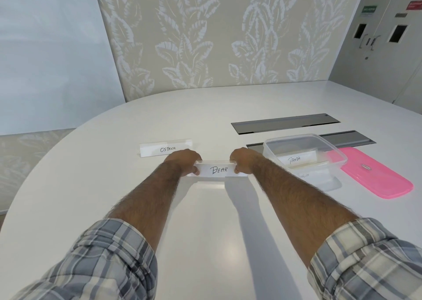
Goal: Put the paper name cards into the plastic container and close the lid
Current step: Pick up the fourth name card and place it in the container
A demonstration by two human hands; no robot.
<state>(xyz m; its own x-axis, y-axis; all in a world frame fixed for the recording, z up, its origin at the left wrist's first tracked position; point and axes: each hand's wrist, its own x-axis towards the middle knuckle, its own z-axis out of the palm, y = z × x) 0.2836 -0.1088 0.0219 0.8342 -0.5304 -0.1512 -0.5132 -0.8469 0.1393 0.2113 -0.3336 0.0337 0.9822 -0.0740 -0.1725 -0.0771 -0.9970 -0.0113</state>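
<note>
A white folded name card reading BEAR (218, 169) sits at the middle of the white table. My left hand (183, 160) grips its left end and my right hand (243, 159) grips its right end. Behind and to the left stands a second card reading OSTRICH (165, 148). To the right is the clear plastic container (333, 149), open, with a PANDA card (296, 159) inside and another faintly lettered card (303, 175) below it. The pink lid (376, 176) lies flat on the table to the right of the container.
Two grey recessed cable hatches (285, 122) (351, 138) are set into the table (205, 219) behind the container. A leaf-patterned wall panel stands beyond the far edge. The curved table edge runs along the left.
</note>
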